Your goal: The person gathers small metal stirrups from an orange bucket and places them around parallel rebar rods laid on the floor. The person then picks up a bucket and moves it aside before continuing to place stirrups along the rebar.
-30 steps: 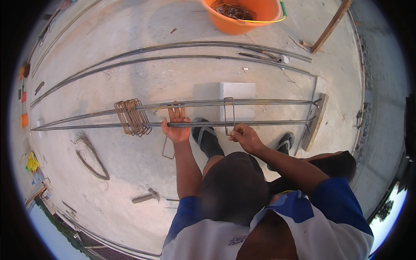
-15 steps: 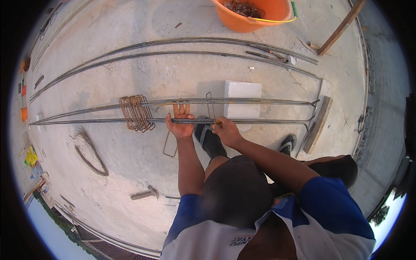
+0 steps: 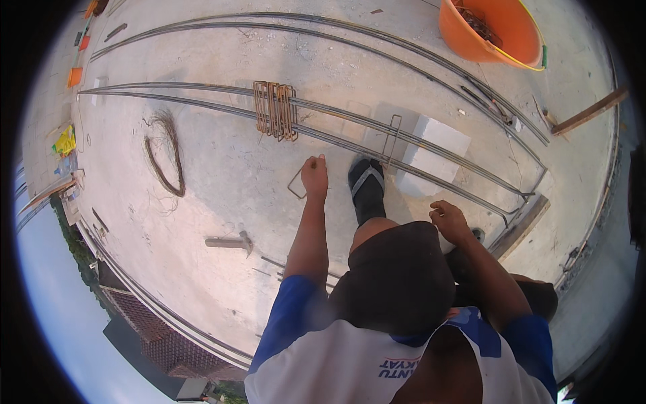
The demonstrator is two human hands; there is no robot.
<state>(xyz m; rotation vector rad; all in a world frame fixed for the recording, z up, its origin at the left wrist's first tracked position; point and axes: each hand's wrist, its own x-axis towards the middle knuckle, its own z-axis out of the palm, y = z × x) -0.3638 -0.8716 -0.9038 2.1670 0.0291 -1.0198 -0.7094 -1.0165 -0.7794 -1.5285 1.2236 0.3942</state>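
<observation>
Two pairs of long steel rebars (image 3: 350,143) run across in front of me, with a bunch of rusty rectangular stirrups (image 3: 274,111) hung around them. Further right, a single stirrup (image 3: 393,140) stands on the same bars. My left hand (image 3: 314,178) is on the near side of the bars, its fingers curled closed. Another stirrup (image 3: 293,188) shows beside that hand, partly hidden by it; whether the hand grips it is unclear. My right hand (image 3: 449,222) is off the bars above my knee, fingers bent inward; whatever they may hold is hidden.
A white block (image 3: 437,151) lies beneath the bars. Wire (image 3: 161,158) lies coiled at left, near a hammer (image 3: 230,242). More rebars (image 3: 282,27) stretch behind. An orange bucket (image 3: 464,34) stands far right; a wooden piece (image 3: 521,225) lies by the bar ends.
Both hands have left the bars and come toward me: the left beside the loose stirrup, the right over toward my knee. The view has turned, and the single stirrup stays on the bars.
</observation>
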